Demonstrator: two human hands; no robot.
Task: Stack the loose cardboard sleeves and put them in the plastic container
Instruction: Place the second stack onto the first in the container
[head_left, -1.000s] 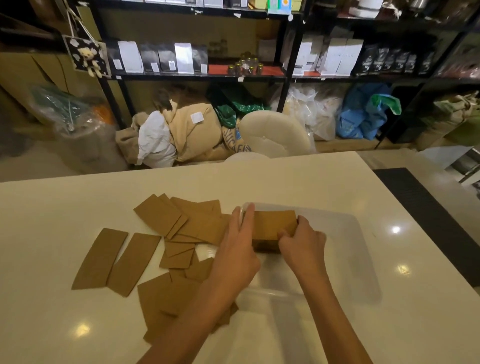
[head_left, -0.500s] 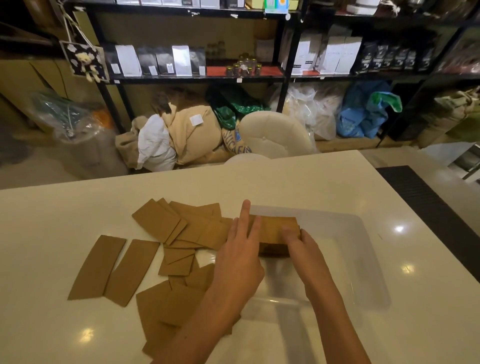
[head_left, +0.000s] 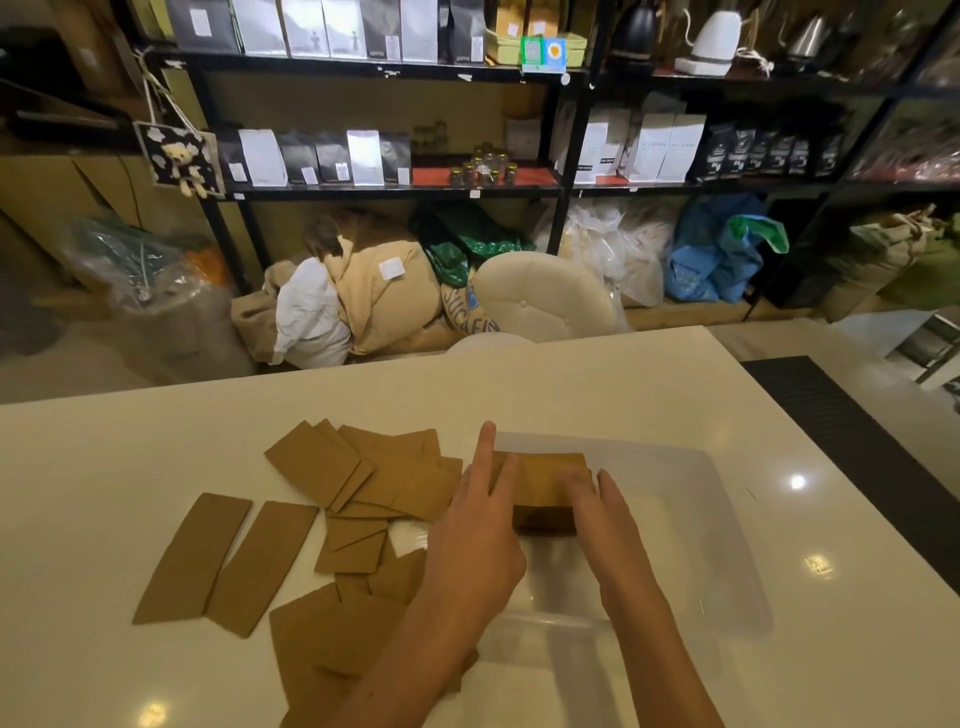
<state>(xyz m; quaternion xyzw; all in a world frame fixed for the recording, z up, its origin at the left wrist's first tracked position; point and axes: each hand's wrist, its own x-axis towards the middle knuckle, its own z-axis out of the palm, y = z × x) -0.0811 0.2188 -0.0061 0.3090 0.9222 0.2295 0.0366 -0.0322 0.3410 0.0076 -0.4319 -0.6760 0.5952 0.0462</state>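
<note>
A brown stack of cardboard sleeves (head_left: 545, 475) sits inside the clear plastic container (head_left: 727, 525) at its far left part. My left hand (head_left: 478, 535) lies against the stack's left end with its fingers straight. Over the stack's right end, my right hand (head_left: 608, 519) rests with extended, slightly blurred fingers. Several loose sleeves (head_left: 363, 478) lie scattered flat on the white table (head_left: 104, 467) just left of the container. Two more sleeves (head_left: 228, 561) lie side by side further left, and others (head_left: 332, 639) are near my left forearm.
A cream padded chair (head_left: 540, 296) stands behind the table's far edge. Beyond it are sacks, bags and black shelves with coffee packs. A dark mat (head_left: 852, 457) lies on the floor to the right of the table.
My right hand went from gripping the stack's right end to lying flat over it. My left hand's fingers straightened along the left end. The stack settled lower in the container.
</note>
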